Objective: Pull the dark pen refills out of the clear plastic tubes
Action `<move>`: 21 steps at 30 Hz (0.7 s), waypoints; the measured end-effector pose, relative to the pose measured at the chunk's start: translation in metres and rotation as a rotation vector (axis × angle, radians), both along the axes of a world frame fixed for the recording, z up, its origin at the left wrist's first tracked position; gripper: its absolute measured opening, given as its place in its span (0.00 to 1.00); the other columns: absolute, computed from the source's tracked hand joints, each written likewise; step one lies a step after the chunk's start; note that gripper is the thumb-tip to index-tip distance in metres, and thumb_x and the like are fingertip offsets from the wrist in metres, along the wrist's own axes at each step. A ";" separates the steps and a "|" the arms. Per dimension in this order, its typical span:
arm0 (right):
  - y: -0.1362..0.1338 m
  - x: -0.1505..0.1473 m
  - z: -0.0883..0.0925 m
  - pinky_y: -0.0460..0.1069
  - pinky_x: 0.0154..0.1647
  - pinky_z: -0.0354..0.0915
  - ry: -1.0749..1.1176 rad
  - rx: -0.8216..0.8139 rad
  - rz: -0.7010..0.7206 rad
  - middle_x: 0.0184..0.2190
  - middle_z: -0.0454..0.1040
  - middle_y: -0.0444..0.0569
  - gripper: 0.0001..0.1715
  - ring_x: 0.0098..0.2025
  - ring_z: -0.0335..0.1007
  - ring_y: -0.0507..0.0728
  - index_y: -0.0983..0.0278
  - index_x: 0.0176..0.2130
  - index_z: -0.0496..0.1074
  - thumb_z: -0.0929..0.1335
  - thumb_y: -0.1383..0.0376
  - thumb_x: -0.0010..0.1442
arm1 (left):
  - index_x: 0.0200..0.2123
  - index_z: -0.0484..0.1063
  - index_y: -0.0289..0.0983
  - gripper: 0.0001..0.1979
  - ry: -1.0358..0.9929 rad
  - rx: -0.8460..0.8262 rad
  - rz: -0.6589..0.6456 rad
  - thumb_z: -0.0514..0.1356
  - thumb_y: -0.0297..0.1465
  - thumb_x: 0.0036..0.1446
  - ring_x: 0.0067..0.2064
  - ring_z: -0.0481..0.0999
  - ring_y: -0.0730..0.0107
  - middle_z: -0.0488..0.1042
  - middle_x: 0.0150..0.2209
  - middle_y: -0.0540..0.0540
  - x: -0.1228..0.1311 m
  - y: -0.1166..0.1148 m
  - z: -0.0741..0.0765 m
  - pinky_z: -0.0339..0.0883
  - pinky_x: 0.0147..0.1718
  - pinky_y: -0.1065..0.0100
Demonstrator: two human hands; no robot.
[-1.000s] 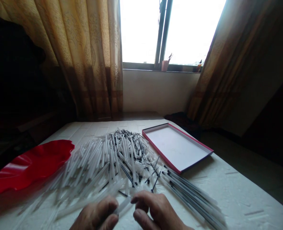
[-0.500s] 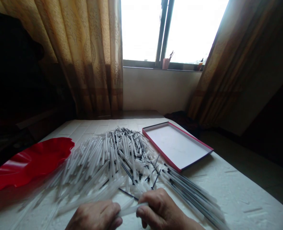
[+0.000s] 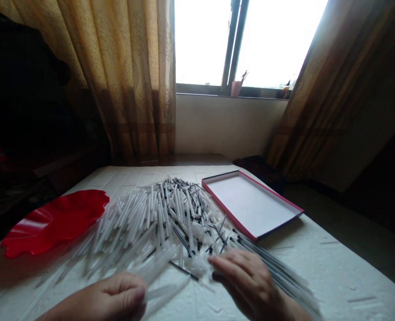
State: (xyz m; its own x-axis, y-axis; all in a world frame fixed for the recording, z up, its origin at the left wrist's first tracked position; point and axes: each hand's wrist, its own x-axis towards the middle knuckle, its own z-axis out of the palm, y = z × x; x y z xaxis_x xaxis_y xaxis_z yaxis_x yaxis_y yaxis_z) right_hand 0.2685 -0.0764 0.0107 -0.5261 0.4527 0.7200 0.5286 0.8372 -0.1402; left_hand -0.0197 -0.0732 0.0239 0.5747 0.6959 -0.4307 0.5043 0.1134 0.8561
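Observation:
A big heap of clear pen tubes and thin black refills (image 3: 164,218) covers the middle of the white table (image 3: 334,276). My left hand (image 3: 107,298) is closed on one clear pen tube (image 3: 166,290), which sticks out to the right along the table's near edge. My right hand (image 3: 247,281) reaches flat, palm down, over the near right end of the heap, fingers stretched toward loose black refills (image 3: 184,270). It holds nothing I can see. A row of assembled pens (image 3: 277,276) lies just right of that hand.
A red wavy-edged dish (image 3: 55,220) sits at the left. A shallow white box lid with a red rim (image 3: 251,203) lies at the back right. Curtains (image 3: 117,80) and a bright window (image 3: 251,42) stand behind the table.
Both hands held one tube together; my right hand has let go and moved right and forward to the heap. My left hand has slid left with the tube.

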 end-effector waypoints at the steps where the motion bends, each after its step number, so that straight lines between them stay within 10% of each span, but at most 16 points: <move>1: 0.001 0.001 0.000 0.48 0.34 0.71 0.036 -0.011 -0.040 0.30 0.82 0.52 0.11 0.30 0.79 0.57 0.63 0.47 0.73 0.62 0.66 0.70 | 0.24 0.65 0.40 0.32 -0.021 0.018 0.035 0.48 0.63 0.56 0.18 0.47 0.78 0.52 0.17 0.59 0.000 0.002 0.000 0.40 0.14 0.76; 7: 0.012 -0.018 -0.028 0.52 0.30 0.73 0.003 -0.378 -0.141 0.33 0.82 0.56 0.13 0.31 0.80 0.63 0.67 0.45 0.76 0.65 0.68 0.63 | 0.44 0.78 0.43 0.16 0.052 0.734 0.126 0.54 0.43 0.64 0.38 0.82 0.67 0.82 0.37 0.50 0.010 0.012 -0.016 0.74 0.38 0.73; 13: 0.019 -0.018 -0.035 0.48 0.34 0.73 0.219 -0.430 -0.159 0.35 0.83 0.53 0.18 0.30 0.80 0.57 0.65 0.52 0.72 0.64 0.69 0.62 | 0.54 0.73 0.48 0.16 0.215 1.186 0.127 0.55 0.38 0.66 0.47 0.83 0.65 0.82 0.48 0.49 -0.001 0.013 -0.047 0.76 0.43 0.72; 21: 0.019 -0.010 -0.036 0.46 0.34 0.71 0.171 -0.369 -0.142 0.31 0.83 0.52 0.13 0.31 0.80 0.57 0.65 0.39 0.78 0.64 0.72 0.61 | 0.45 0.73 0.48 0.11 0.329 1.591 -0.056 0.60 0.44 0.61 0.38 0.82 0.68 0.81 0.39 0.54 0.008 0.005 -0.031 0.75 0.36 0.74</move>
